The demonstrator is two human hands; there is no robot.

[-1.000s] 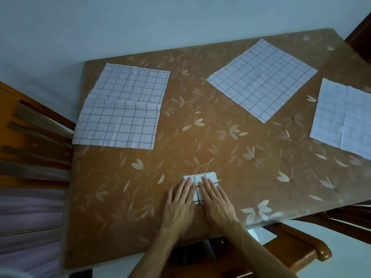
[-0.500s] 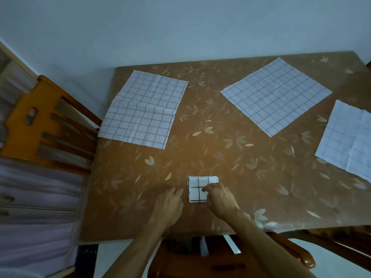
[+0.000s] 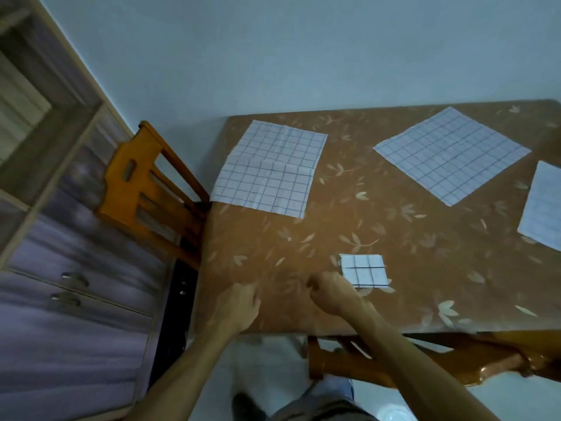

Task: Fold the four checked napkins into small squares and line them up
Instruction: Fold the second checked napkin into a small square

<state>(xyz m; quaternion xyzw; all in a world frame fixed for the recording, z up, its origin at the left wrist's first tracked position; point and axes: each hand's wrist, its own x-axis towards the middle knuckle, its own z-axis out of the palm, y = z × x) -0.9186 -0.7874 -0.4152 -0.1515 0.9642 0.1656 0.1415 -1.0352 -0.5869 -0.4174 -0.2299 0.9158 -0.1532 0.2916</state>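
One checked napkin, folded into a small square [image 3: 363, 270], lies near the front edge of the brown leaf-patterned table [image 3: 425, 268]. My right hand [image 3: 332, 294] hovers just left of it with fingers curled, holding nothing and apart from the square. My left hand [image 3: 239, 308] is further left over the table's front-left corner, fingers also curled and empty. Three napkins lie spread flat: a creased one at the back left [image 3: 270, 171], one turned like a diamond at the back middle [image 3: 452, 153], and one cut off by the right frame edge [image 3: 543, 205].
A wooden chair [image 3: 142, 189] stands against the table's left side. Another wooden chair [image 3: 394, 363] sits under the front edge, by my legs. A cabinet with drawers [image 3: 60, 284] fills the left. A pale wall runs behind the table.
Both hands have let go of the folded square and drawn left and back from it. The camera has swung left, so the table now sits further right in view.
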